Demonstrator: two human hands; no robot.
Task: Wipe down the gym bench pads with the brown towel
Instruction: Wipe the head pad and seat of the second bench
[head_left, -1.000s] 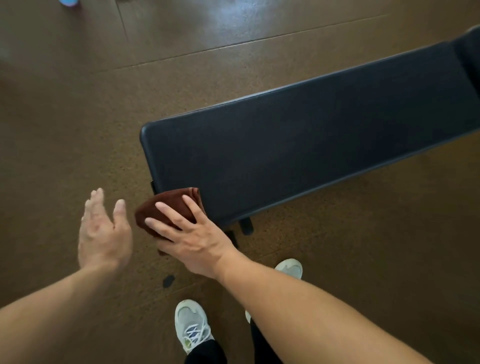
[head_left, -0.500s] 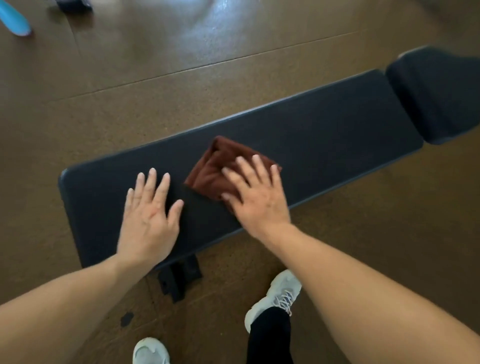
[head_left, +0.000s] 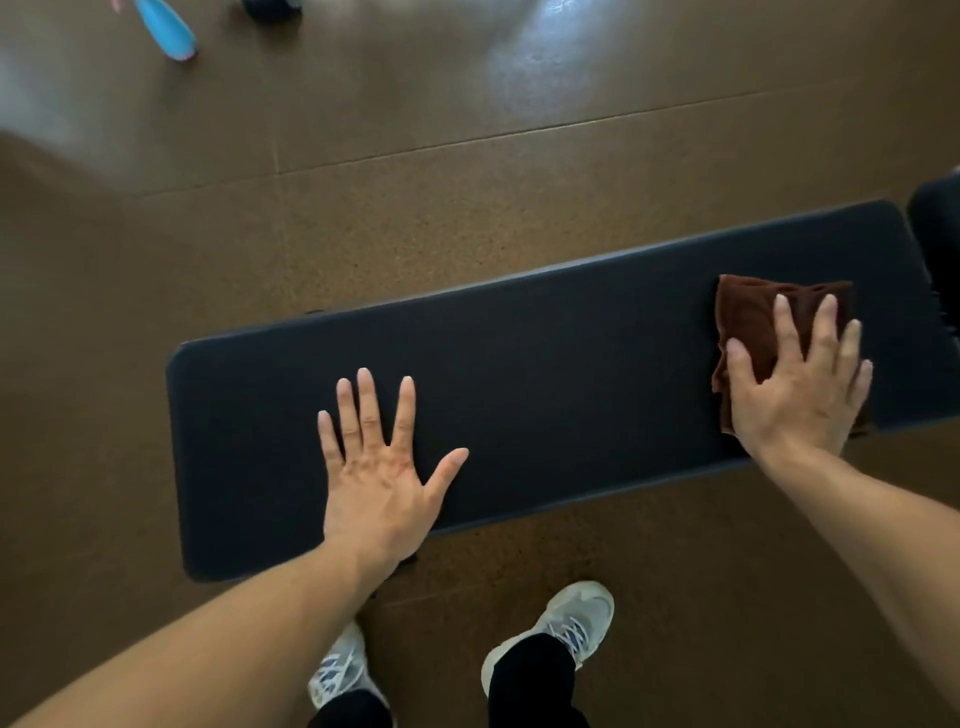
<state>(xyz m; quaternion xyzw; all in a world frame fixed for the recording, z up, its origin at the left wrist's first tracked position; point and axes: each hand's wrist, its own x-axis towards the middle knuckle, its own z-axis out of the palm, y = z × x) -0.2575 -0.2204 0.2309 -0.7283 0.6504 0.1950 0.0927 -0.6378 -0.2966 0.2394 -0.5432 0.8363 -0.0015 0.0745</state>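
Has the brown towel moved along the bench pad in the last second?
Yes. The towel, under the right hand, has slid from the long pad's left end to its right end, near the second pad.

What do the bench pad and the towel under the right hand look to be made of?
Bench pad: probably vinyl or faux leather over foam; dark, matte, smooth, with rounded corners. Brown towel: soft terry or microfibre, judging by its fuzzy nap and limp folds beneath the right hand.
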